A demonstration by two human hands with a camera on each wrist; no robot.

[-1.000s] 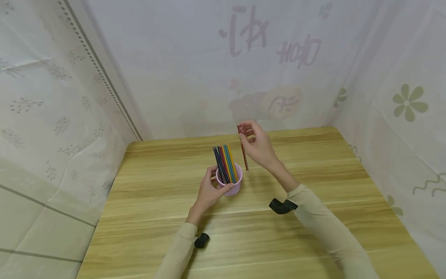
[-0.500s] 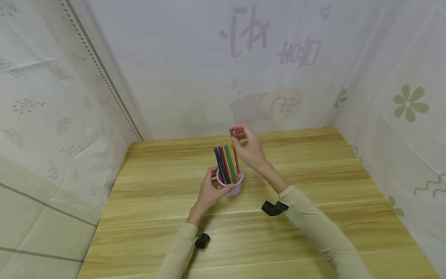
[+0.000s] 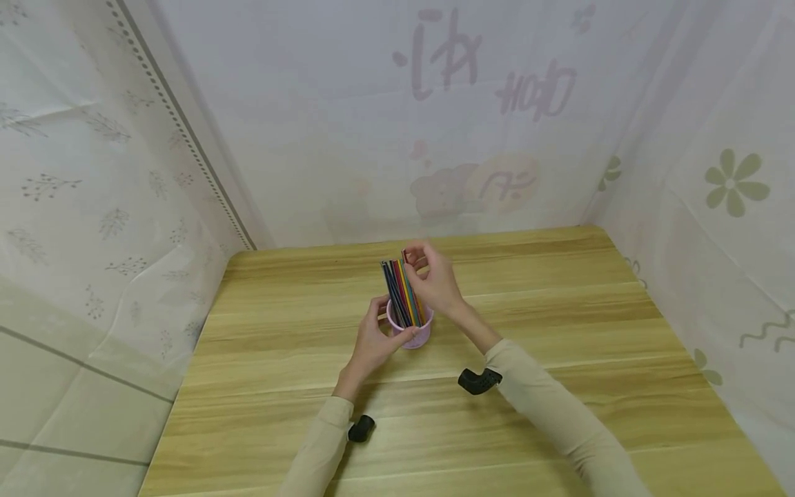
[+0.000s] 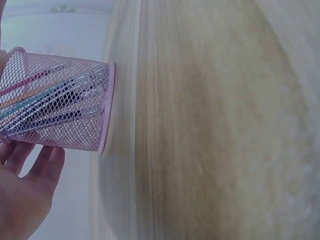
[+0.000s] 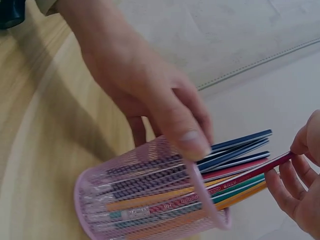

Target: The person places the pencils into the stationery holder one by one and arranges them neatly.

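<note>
A pink mesh pencil cup (image 3: 415, 339) stands upright on the table with several coloured pencils (image 3: 397, 293) leaning in it, dark blue, yellow, teal and red among them. My left hand (image 3: 371, 343) grips the cup from the left side, its thumb (image 5: 194, 144) over the near rim. With thumb and fingertips, my right hand (image 3: 437, 279) pinches the upper end of a red pencil (image 5: 250, 173). That pencil slants down past the rim, its eraser end inside the cup, seen through the mesh in the right wrist view.
The wood-grain table (image 3: 279, 414) reaches back to a pale printed cloth (image 3: 335, 138), with more cloth at both sides. Black wrist devices (image 3: 479, 381) sit on both sleeves.
My right hand has moved left and down, bringing the red pencil from beside the cup to inside it. The left hand has kept its grip on the cup.
</note>
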